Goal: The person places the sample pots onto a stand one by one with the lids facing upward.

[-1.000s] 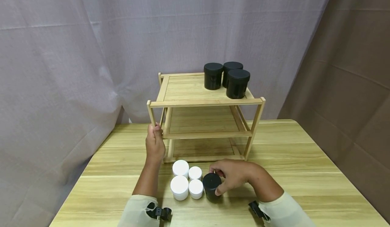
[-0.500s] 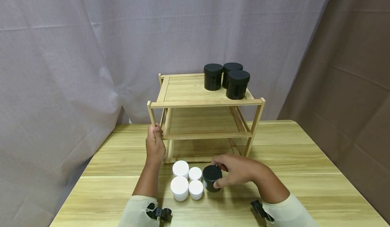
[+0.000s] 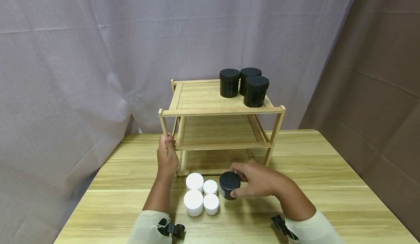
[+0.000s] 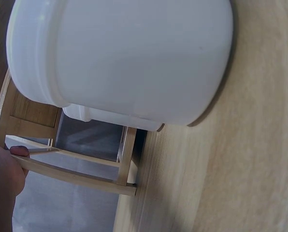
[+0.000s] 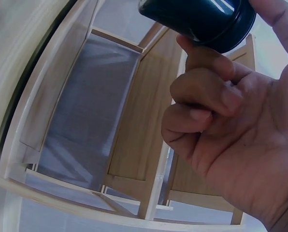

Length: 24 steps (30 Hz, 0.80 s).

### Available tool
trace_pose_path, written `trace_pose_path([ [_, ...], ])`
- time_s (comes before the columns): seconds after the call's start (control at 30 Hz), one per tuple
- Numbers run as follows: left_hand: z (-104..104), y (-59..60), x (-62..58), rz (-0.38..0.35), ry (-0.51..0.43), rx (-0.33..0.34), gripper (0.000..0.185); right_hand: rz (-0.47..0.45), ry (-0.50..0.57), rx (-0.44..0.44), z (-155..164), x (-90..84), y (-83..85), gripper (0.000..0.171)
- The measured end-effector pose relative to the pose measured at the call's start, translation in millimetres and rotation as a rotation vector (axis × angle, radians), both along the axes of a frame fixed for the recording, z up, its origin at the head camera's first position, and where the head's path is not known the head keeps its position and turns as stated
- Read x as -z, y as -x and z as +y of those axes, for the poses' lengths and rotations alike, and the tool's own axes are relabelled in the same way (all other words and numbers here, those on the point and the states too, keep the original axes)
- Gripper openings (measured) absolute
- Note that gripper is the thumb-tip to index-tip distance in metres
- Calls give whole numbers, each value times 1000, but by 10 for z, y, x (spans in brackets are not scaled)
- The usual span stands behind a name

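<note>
My right hand (image 3: 257, 180) pinches a black lidded jar (image 3: 229, 185) between thumb and fingers, just in front of the wooden shelf rack (image 3: 223, 146). In the right wrist view the same jar (image 5: 202, 19) is held near its lid, with the other fingers curled into the palm. On the rack's left front post, my left hand (image 3: 167, 156) keeps a grip; the left wrist view shows its thumb and part of the hand (image 4: 4, 174) at the wooden bar. Between the two arms stand white lidded jars, two larger (image 3: 193, 202) and two smaller (image 3: 211, 204).
Three black jars (image 3: 256, 91) stand at the right of the rack's top shelf (image 3: 200, 96). The light wood table (image 3: 315, 185) extends on both sides of the rack. Grey cloth (image 3: 131, 36) hangs behind, and brown cloth (image 3: 370, 109) hangs at the right.
My right hand has moved the black jar away from me, toward the rack, and it appears raised. The left hand stays on the post, and the white jars have not moved.
</note>
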State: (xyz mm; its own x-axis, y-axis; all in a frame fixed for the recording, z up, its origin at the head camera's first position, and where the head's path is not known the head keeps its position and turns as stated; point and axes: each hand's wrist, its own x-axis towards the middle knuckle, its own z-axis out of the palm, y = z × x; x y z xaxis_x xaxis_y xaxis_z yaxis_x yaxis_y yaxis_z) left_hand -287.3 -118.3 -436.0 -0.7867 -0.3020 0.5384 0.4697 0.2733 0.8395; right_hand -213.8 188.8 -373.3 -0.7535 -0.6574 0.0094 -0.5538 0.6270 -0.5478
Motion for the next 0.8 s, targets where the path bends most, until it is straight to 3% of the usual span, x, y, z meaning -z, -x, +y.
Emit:
trace_pose_path([
  [0.37, 4, -7, -7, 1, -6, -3, 39, 43, 69, 14, 20, -87, -55, 41],
  [0.8, 3, -12, 3, 8, 2, -9, 50, 162, 55, 190, 18, -158, -108, 47],
])
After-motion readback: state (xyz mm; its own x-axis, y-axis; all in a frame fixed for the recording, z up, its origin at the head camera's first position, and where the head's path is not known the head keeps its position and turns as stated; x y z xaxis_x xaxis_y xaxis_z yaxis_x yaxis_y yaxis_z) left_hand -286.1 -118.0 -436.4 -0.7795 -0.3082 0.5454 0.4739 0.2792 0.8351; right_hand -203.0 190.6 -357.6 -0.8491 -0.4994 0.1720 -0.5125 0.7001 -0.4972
